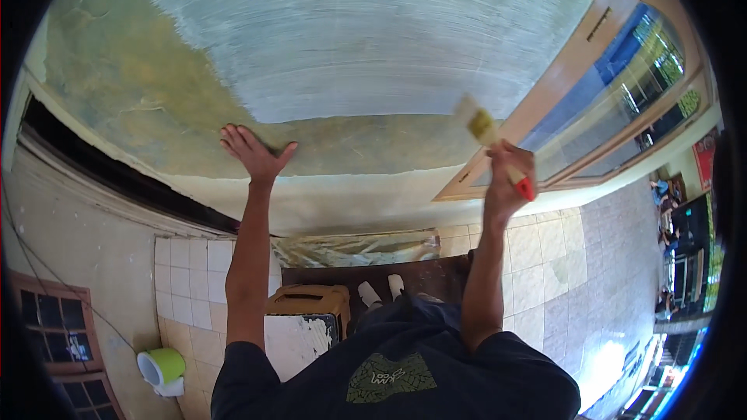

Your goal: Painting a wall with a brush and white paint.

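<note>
In front of me stands a wall (366, 47) whose upper middle carries a whitish, streaky coat of paint. Bare yellow-green, stained wall surface (148, 85) shows to the left of the coat and in a strip below it. My left hand (255, 154) lies flat on that bare strip, fingers spread, holding nothing. A paintbrush (484, 126) with a red-tipped handle is gripped in my right hand (510, 175). Its bristles point up, close to the lower right edge of the white coat, and look slightly blurred; I cannot tell whether they touch the wall.
A wooden-framed window (615, 93) borders the wall on the right, and a dark doorway (101, 163) on the left. Below me are a tan box-shaped container (342, 295) and a crumpled plastic sheet (358, 249). A green bucket (161, 366) stands lower left. People (665, 303) sit far right.
</note>
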Motion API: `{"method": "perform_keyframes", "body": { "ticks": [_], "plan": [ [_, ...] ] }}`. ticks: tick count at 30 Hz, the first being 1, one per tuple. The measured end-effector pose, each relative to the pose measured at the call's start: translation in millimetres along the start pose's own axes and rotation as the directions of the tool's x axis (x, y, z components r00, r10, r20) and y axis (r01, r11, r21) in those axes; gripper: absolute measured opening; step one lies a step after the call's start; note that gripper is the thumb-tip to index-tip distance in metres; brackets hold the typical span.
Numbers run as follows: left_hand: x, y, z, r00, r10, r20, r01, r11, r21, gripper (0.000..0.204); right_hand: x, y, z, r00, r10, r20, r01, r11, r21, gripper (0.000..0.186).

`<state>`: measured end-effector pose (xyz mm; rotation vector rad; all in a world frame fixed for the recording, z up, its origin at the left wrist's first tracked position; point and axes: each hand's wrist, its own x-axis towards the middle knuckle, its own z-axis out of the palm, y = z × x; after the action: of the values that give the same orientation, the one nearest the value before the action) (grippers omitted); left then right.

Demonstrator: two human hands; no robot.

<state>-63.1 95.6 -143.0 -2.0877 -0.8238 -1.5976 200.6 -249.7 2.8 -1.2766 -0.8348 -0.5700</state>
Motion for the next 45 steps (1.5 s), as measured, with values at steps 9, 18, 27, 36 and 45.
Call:
{"method": "perform_keyframes", "body": {
  "ticks": [9, 18, 27, 36, 45],
  "plan": [
    [3.5, -13.7, -14.1, 1.0, 0.001, 0.024, 0.0, 1.0, -0.018, 0.124, -56.6, -106.4, 194.5, 0.925, -0.106, 0.364, -0.084, 0.879, 0.47, 0.02],
    [-8.6, -41.7, -21.5, 0.998, 0.014, 0.057, -0.015, 1.0, 0.015, 0.121, -18.0, -76.2, 128.3, 0.992, 0.117, 0.055, -0.127, 0.96, 0.251, 0.016],
    [-6.3, -35.8, -21.0, 0.998, 0.023, 0.063, -0.023, 1.0, -0.005, 0.122, -34.7, -142.7, 191.0, 0.965, -0.151, 0.216, 0.044, 0.9, 0.433, 0.02],
    [-9.6, -64.3, -32.1, 0.995, -0.003, 0.097, 0.005, 1.0, -0.015, 0.115, -27.0, -115.0, 171.8, 0.996, 0.091, 0.008, -0.088, 0.938, 0.334, 0.009],
    [-12.7, -63.6, -32.1, 0.991, 0.021, 0.129, -0.018, 1.0, -0.025, 0.118, -91.0, -133.7, 193.9, 0.94, -0.162, 0.301, 0.05, 0.936, 0.347, 0.018]
  ]
}}
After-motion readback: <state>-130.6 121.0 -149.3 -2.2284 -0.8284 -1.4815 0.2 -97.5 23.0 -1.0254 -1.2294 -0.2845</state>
